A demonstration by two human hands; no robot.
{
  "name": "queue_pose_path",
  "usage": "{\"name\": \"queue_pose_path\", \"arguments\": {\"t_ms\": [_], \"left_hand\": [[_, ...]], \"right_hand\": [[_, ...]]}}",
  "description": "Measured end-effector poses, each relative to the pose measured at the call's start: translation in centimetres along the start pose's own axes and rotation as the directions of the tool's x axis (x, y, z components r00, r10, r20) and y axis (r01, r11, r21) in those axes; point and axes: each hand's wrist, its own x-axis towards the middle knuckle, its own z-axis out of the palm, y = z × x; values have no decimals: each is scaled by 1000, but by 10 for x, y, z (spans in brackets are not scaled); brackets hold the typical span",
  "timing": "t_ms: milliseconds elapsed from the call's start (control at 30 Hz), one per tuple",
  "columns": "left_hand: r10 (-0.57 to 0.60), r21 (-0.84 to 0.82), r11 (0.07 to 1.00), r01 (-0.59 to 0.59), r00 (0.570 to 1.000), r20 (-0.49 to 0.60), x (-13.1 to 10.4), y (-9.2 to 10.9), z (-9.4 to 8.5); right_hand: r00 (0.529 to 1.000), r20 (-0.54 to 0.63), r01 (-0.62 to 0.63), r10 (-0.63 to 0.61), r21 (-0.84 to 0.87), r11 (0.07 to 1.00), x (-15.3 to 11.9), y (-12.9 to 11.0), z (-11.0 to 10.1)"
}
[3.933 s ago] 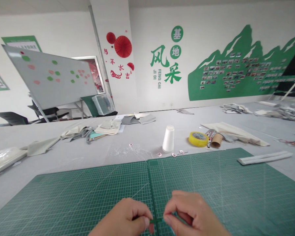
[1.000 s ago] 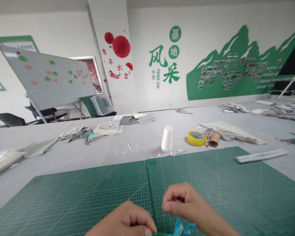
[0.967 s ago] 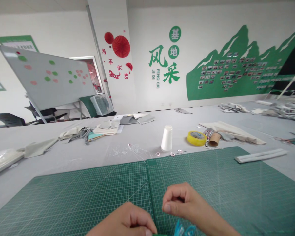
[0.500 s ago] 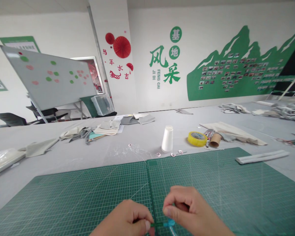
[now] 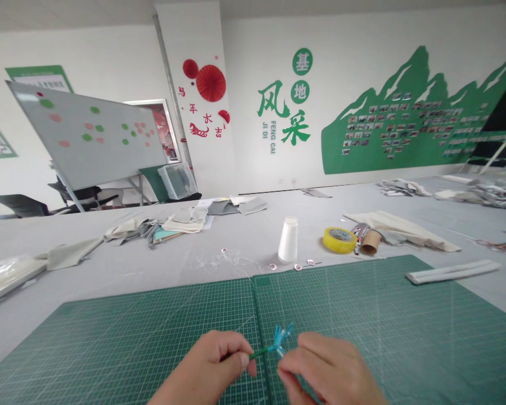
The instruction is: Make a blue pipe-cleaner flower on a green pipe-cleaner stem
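Observation:
My left hand (image 5: 219, 363) pinches a thin green stem (image 5: 259, 354) near the bottom centre, above the cutting mats. At the stem's right end a light blue frayed tuft (image 5: 281, 336) spreads upward. My right hand (image 5: 326, 365) is closed, thumb and fingers together, just right of the tuft, where a small clear or whitish strip runs down to its fingertips. What that strip is joined to is too small to tell.
Two green cutting mats (image 5: 160, 320) lie side by side. Beyond them stand a white thread cone (image 5: 288, 241), yellow tape roll (image 5: 339, 241), cardboard tube (image 5: 370, 242) and small rings. Fabric pieces (image 5: 185, 218) lie left, a folded strip (image 5: 453, 272) right.
Both hands have shifted; my left hand raised the stem, which now tilts up to the right. The blue tuft shows fanned out upward. My right hand has lowered beside it.

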Motion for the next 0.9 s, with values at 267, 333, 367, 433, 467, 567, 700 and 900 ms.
{"name": "queue_pose_path", "arguments": {"t_ms": [267, 333, 367, 433, 467, 567, 700, 900], "left_hand": [[-57, -266, 963, 47, 998, -29, 1, -1, -3], [-62, -353, 934, 52, 998, -18, 1, -1, -4], [-65, -391, 919, 58, 998, -5, 1, -1, -4], [-79, -454, 887, 82, 997, 26, -1, -1, -4], [-85, -480, 872, 91, 996, 35, -2, 0, -4], [-79, -543, 835, 89, 996, 41, -6, 1, -2], [1, -557, 827, 83, 989, 150, -7, 2, 0], [-55, -297, 944, 144, 956, 289, -11, 9, -1]], "right_hand": [[999, 2, -36, 36, 72, 997, 2, 1, 5], [995, 5, -95, 95, 188, 978, 3, 2, 6], [990, 6, -135, 138, 251, 958, 3, 3, 8], [965, 31, -254, 262, 370, 893, 5, 6, 10], [941, 61, -327, 334, 428, 843, 5, 7, 12], [862, 204, -483, 464, 608, 630, 8, 12, 15], [833, 342, -517, 436, 761, 392, 11, 19, 18], [828, 479, -559, 293, 751, 353, 1, 31, 26]]}}
